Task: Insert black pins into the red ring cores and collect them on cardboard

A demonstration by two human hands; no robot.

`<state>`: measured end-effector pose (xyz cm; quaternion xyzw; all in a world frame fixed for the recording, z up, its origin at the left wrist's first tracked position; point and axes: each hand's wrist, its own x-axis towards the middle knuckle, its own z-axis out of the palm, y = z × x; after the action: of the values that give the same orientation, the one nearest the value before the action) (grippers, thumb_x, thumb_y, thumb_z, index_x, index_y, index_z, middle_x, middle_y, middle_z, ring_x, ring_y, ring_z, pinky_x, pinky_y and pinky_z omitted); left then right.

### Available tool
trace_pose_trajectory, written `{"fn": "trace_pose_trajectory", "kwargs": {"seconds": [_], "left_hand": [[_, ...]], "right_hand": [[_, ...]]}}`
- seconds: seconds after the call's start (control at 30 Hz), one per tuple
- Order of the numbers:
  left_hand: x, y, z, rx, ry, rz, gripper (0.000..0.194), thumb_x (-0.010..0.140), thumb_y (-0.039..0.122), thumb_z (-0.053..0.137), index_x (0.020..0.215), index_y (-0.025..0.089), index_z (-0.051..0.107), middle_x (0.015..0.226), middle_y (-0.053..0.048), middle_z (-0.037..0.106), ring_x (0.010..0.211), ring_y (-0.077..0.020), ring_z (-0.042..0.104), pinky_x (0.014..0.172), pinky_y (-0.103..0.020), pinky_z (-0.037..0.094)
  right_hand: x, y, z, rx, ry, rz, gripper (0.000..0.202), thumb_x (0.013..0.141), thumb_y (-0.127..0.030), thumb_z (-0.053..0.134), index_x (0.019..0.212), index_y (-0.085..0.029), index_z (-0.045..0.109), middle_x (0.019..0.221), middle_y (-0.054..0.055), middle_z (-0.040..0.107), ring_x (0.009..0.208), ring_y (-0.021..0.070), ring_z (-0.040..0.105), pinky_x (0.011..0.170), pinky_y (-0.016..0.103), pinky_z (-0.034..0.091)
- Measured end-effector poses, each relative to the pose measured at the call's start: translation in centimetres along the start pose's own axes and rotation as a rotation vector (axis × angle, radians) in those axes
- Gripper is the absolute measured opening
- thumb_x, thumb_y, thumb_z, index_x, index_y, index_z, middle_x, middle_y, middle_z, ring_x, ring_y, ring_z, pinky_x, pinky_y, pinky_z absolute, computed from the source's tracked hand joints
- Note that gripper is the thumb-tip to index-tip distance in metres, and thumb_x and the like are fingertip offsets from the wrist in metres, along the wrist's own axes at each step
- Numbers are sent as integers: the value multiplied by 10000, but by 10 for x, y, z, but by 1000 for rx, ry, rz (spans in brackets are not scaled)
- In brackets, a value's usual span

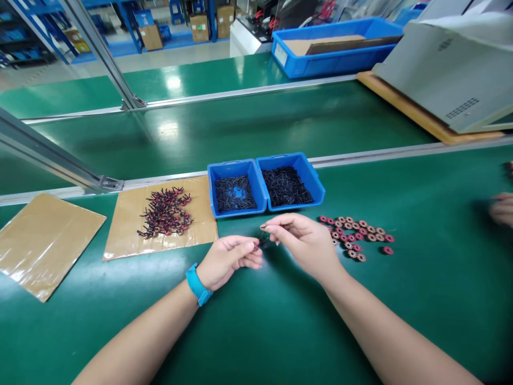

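Note:
My left hand (232,259), with a blue band at the wrist, pinches a small reddish part with thin wires. Close to its right, the fingertips of my right hand (298,238) are pressed together at the wires; exactly what they grip is too small to tell. Behind my hands stand two blue bins, the left bin (238,215) and the right bin (318,187), both holding thin black pieces. Red and tan ring-shaped parts (350,238) lie to the right on the green table. A pile of such parts with black pieces (166,214) rests on brown sheeting at the left.
Another brown wrapped sheet (48,240) lies at the far left. Metal posts (52,152) rise at the left. Beyond the rail are a large blue tray (332,67) and a grey machine (449,80). Another person's hand (503,208) shows at the right edge.

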<state>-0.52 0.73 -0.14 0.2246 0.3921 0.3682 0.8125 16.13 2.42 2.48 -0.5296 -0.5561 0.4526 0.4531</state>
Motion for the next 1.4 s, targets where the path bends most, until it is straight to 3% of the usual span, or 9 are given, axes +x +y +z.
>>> {"fn": "trace_pose_trajectory", "kwargs": {"seconds": [1.4], "left_hand": [[1,-1,-1,-42,-11,27,314,568,329,804,785,123,708,657,-29,698,550,-102,639,578,-223,515]], "right_hand": [[0,-7,-3,-70,-77,9,88,706,-247,627,681,-170,663,585,10,654,477,95,543,470,215,465]]}}
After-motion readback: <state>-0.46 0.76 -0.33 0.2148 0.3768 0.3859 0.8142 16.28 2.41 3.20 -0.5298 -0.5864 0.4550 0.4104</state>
